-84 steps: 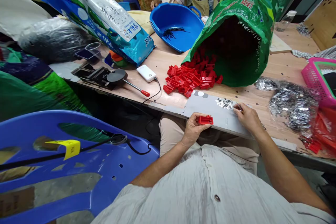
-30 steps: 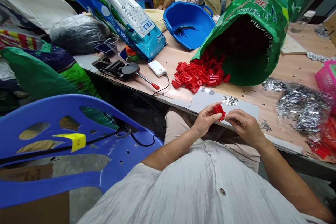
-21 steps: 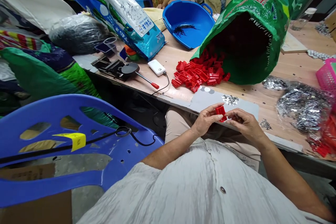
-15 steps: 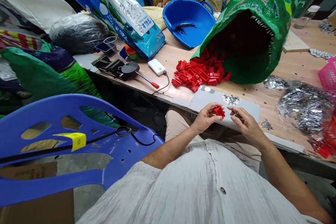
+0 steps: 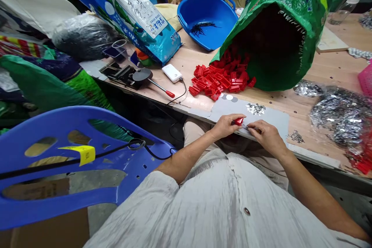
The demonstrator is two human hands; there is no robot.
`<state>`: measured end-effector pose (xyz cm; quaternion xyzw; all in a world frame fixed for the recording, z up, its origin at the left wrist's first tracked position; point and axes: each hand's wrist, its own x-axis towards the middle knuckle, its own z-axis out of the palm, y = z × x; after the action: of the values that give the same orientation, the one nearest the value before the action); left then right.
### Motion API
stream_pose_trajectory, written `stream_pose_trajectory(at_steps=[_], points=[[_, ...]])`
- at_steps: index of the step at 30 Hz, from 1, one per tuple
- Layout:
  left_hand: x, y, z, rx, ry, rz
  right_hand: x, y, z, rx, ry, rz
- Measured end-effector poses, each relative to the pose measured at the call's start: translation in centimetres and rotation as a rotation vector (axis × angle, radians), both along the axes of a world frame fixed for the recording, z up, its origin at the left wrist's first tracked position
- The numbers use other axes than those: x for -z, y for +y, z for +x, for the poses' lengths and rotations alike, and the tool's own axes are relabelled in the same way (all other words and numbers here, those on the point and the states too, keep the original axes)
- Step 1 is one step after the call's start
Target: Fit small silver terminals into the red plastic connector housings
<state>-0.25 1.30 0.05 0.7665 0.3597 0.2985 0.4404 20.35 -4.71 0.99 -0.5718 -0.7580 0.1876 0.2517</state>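
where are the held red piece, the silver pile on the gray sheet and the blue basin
Red piece [image 5: 238, 122], head view: its uncovered part.
Silver pile [image 5: 255, 109], head view: its middle.
Blue basin [image 5: 208, 12], head view: its inner wall.

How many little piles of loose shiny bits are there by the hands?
2. One silver pile is on the grey board; the second pile is on the wooden table, right of the right hand. Others may be hidden behind that hand.

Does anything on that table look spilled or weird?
Maybe: the green bag lies tipped, mouth open, with red pieces heaped out onto the table like a spill. Some tiny metal bits lie loose beside the gray sheet.
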Motion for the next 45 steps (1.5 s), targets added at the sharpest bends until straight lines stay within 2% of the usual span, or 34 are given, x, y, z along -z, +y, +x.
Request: stream_pose_trajectory(at_steps=[10,21,25,29,32,35,38,40,45], points=[[0.1,0.7,-0.2,0.052,-0.01,-0.008,0.4,0.8,-0.6,-0.07,-0.167,0.015],[0.3,1.0,-0.1,0.045,0.008,-0.038,-1.5,0.4,-3.9,0.118,-0.467,-0.092],[0.0,0.7,-0.1,0.049,0.0,-0.025,-1.7,0.5,-3.8,0.116,-0.401,-0.139],[-0.6,0.0,-0.4,-0.022,-0.074,-0.058,-1.6,0.1,-2.7,0.082,-0.151,-0.12],[-1.1,-1.0,-0.6,-0.12,-0.272,-0.211,-1.8,-0.5,-2.0,0.074,0.099,-0.128],[-1.7,-2.2,-0.6,-0.159,-0.58,-0.506,-2.5,-1.2,-1.9,0.017,0.227,-0.2],[-2.2,-3.3,-0.3,-0.12,-0.835,-0.841,-3.4,-1.7,-2.2,-0.05,0.199,-0.215],[-2.5,-3.9,-0.1,-0.098,-0.931,-0.991,-3.8,-1.9,-2.4,-0.066,0.161,-0.206],[-3.1,-4.9,0.7,-0.182,-1.0,-1.143,-3.9,-2.1,-2.5,-0.08,0.135,-0.174]])
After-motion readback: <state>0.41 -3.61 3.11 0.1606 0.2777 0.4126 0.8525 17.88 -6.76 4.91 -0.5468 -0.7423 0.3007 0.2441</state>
